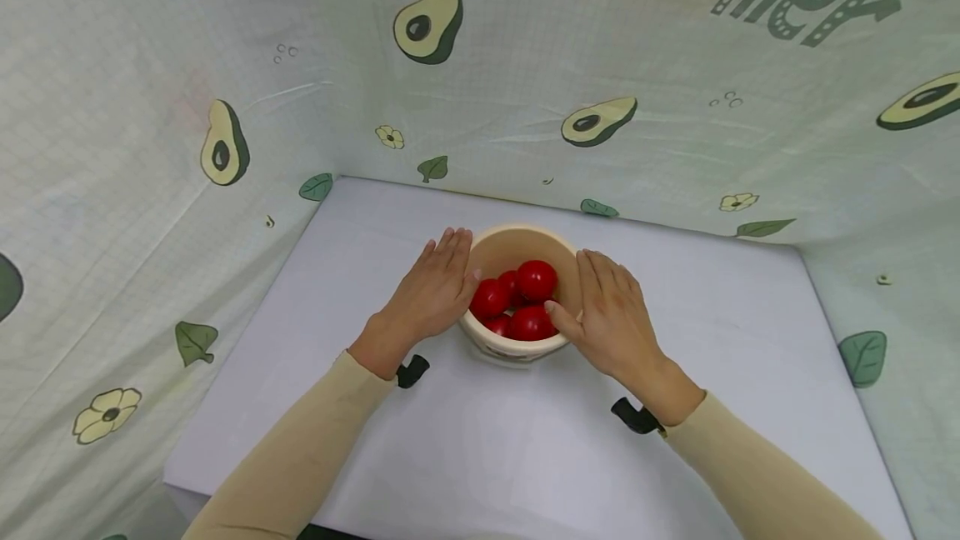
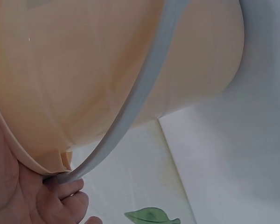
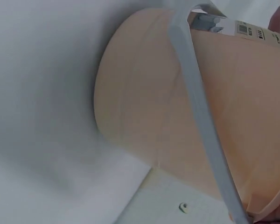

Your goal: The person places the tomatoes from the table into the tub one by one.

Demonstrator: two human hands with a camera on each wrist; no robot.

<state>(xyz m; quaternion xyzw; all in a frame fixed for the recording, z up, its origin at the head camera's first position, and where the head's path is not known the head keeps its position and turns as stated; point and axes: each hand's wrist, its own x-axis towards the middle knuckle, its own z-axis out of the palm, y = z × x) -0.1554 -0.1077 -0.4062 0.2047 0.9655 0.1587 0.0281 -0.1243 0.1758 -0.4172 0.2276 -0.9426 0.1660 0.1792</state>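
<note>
A peach-coloured bucket (image 1: 517, 348) stands on the white table, with several glossy red round things, tomato-like, inside it; one of them (image 1: 537, 280) lies on top. My left hand (image 1: 435, 286) touches the bucket's left rim with its fingers straight. On the opposite side, my right hand (image 1: 611, 315) rests along the rim, fingers extended and thumb over the edge. A grey bucket handle (image 2: 140, 88) hangs down the outer wall in the left wrist view, its end by the left fingers (image 2: 74, 205). The right wrist view shows the bucket wall (image 3: 144, 93) and a printed label (image 3: 259, 32).
The white table (image 1: 712, 340) extends around the bucket. Behind and at both sides hangs a pale cloth (image 1: 495, 82) printed with avocados, leaves and flowers. A black strap piece (image 1: 413, 371) shows at the left wrist, another (image 1: 633, 416) at the right.
</note>
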